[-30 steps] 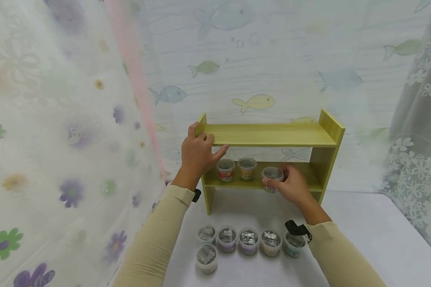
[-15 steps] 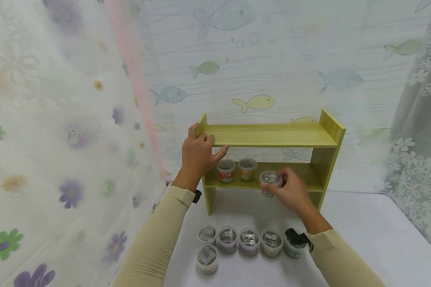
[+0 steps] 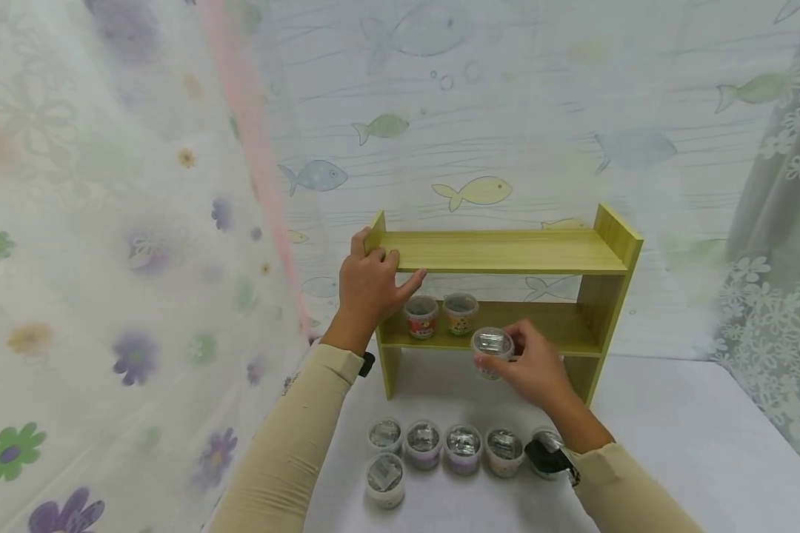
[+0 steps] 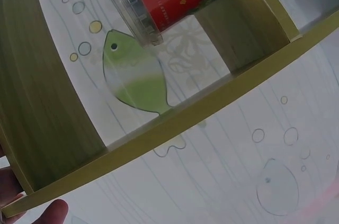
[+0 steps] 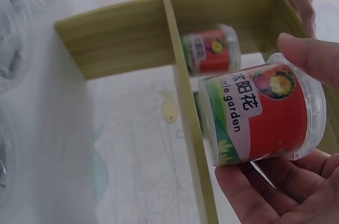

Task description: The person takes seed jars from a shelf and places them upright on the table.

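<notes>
My right hand (image 3: 536, 366) holds a clear-lidded plastic cup (image 3: 492, 348) between thumb and fingers, in front of the middle board of a yellow-green wooden shelf (image 3: 507, 252). In the right wrist view the cup's red label (image 5: 278, 126) shows a flower picture and reads "little garden". My left hand (image 3: 371, 285) grips the shelf's upper left corner, the thumb lying along the front edge. On the middle board's left half stand a red-labelled cup (image 3: 421, 318) and an orange-labelled cup (image 3: 461, 314), side by side.
Several lidded cups (image 3: 463, 448) stand in a row on the white table (image 3: 673, 422) in front of the shelf, with one more cup (image 3: 384, 481) nearer at the left. A fish-patterned curtain (image 3: 540, 111) hangs behind, and a flowered curtain (image 3: 107, 296) at the left.
My right hand has drawn the cup left and toward me, away from the middle board's front edge. My left hand stays on the shelf corner.
</notes>
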